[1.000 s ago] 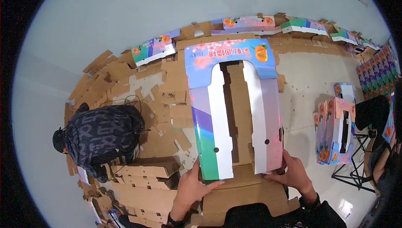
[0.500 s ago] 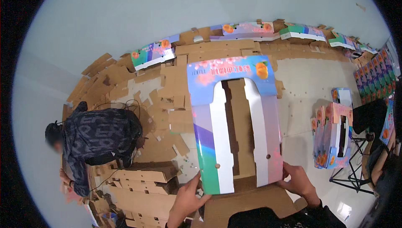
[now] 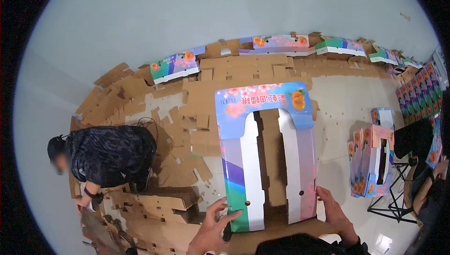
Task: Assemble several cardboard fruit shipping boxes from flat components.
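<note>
We are losing the bottom of the view to our black clothing (image 3: 304, 244), which is covering the near part of a brown cardboard flap (image 3: 281, 234). Whatever is supporting the fruit carton (image 3: 255, 170) from below is lying out of sight. Our right hand (image 3: 333, 215) is bending its fingers at the carton's near right side; the inner side of the grip is hiding from us, so we are not able to tell how firmly it is closing. Our left hand (image 3: 213, 224) is sitting at the near left corner, thumb and fingers standing loosely apart, one digit overlapping the green panel.

At the right, the dark rim is cutting off a second person (image 3: 424, 180) beside a black folding stand (image 3: 396, 203); at the left, a co-worker (image 3: 110, 154) is bending over, the face blurring out.

The carton is occupying the space right before us, between both hands. It is showing a blue far end with orange fruit and pink blossoms, and sides running from purple to green on the left and mauve to pink on the right. Two long white strips, each near a dark round hole, are framing an open slot, and bare brown board is showing inside.
</note>
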The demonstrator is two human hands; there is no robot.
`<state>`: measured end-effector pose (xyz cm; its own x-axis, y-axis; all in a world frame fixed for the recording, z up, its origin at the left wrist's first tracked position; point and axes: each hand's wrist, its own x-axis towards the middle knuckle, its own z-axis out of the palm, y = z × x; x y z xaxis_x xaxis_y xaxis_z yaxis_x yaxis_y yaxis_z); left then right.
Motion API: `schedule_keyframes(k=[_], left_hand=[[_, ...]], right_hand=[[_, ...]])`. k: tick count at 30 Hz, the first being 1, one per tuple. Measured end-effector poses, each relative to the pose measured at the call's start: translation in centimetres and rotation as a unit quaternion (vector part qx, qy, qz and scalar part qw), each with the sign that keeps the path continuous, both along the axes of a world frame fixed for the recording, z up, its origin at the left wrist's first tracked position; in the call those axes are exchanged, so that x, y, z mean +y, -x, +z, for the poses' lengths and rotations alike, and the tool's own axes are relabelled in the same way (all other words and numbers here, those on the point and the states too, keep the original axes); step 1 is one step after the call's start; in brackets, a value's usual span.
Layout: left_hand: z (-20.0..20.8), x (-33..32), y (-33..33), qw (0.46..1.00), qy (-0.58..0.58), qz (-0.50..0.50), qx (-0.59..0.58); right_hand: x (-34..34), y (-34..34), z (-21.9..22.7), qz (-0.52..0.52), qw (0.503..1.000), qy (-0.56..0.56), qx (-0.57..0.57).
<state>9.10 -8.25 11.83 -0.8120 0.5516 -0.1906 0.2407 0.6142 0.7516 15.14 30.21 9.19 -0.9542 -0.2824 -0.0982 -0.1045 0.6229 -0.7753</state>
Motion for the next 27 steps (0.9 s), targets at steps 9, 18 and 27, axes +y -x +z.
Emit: schedule_keyframes(k=[9,18,27], left_hand=[[-3.5,3.6,0.6,0.964,-0.097,0.23,0.093],[-2.9,4.6,0.5,0.966,-0.111,0.228,0.054],[-3.4,5.9,1.0,0.95,-0.133,0.283,0.011]], right_hand=[[-3.6,1.4,-2.6,-0.253,0.956,0.148,-0.005],[-4.2,2.0,-2.3,-0.248,0.962,0.113,0.022],[-5.0,3.2,-2.3,-0.301,0.944,0.129,0.043]])
